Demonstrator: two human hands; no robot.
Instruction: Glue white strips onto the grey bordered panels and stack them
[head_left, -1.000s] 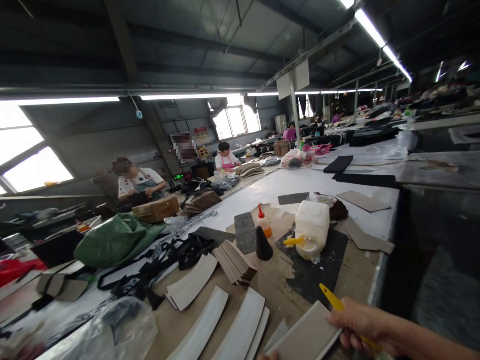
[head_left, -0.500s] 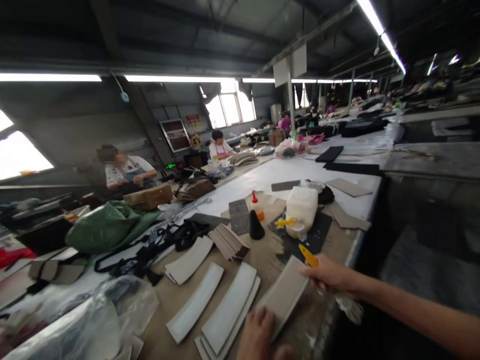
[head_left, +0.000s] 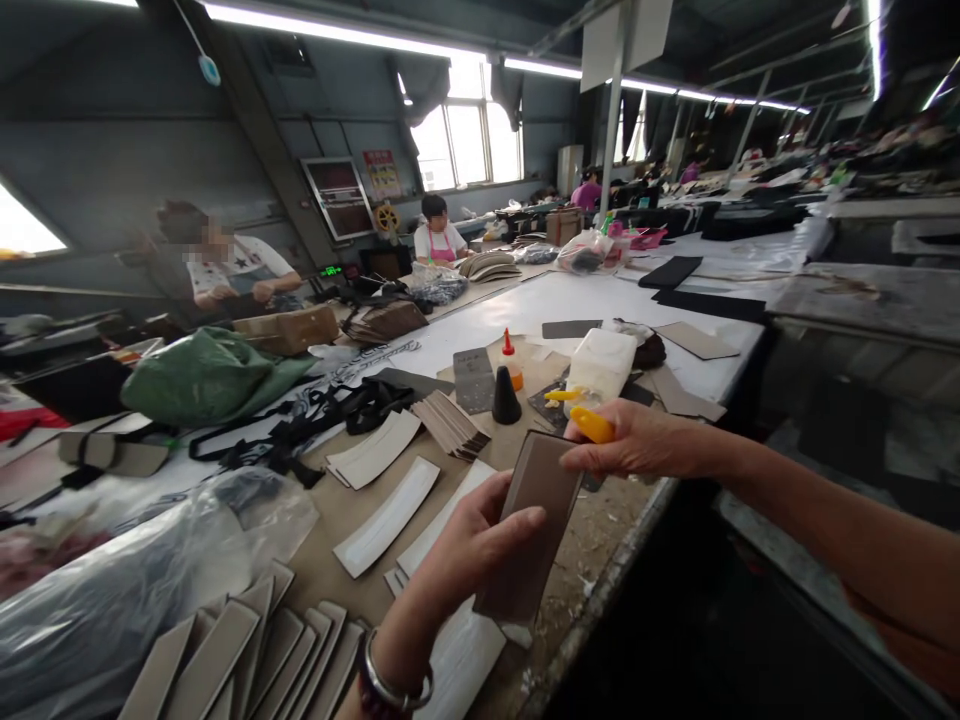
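My left hand (head_left: 469,540) is closed on a brown rectangular panel (head_left: 536,515), held tilted above the table with the thumb across its face. My right hand (head_left: 645,440) grips a yellow-handled brush (head_left: 592,425) and also touches the panel's upper right edge with its fingers. The brush's bristle end is hidden in the now view. Beneath and left of my hands lie pale curved panels (head_left: 386,515) with a whitish, wet-looking face. Beyond my right hand stands a white plastic jug (head_left: 602,358) with another yellow piece at its opening.
A black cone (head_left: 506,397) and a red-tipped bottle (head_left: 511,362) stand mid-table. Brown strips (head_left: 450,422) lie stacked nearby; finished-looking brown panels (head_left: 214,655) overlap at front left beside clear plastic (head_left: 165,590). The table edge (head_left: 600,580) runs right. Two people sit across at left.
The panel has been lifted off the table and turned brown face up. Both hands rose with it, and the right hand now touches its edge. The camera view has shifted.
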